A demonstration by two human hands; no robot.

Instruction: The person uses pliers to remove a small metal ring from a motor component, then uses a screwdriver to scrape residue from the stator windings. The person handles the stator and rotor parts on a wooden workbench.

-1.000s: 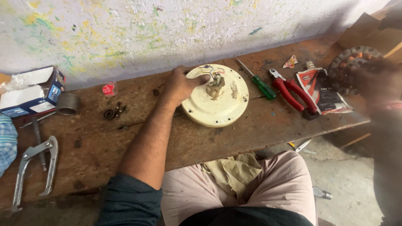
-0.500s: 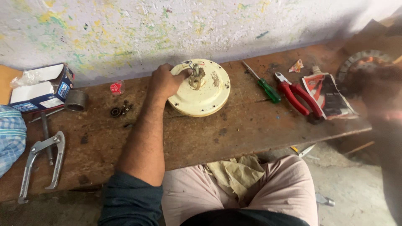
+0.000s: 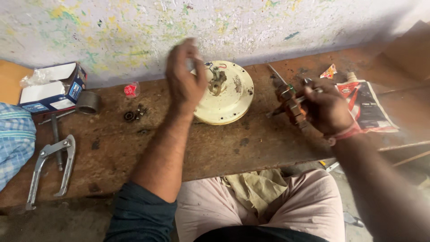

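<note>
Head view: right hand [image 3: 329, 107] is clamped on a copper-wound rotor part [image 3: 291, 104], its shaft running roughly left-right, just right of the cream round fan housing [image 3: 226, 96] on the wooden bench [image 3: 251, 143]. Left hand [image 3: 184, 78] hangs over the housing's left rim, fingers loosely curled, holding nothing; blurred. Left is nearer the housing.

Left hand [image 3: 184, 79] raised and blurred, fingers loosely curled with nothing in them, forearm stretched forward from a dark sleeve; right hand [image 3: 328, 107] lower and to the side, fingers closed in a grip, a red band at the wrist.
</note>
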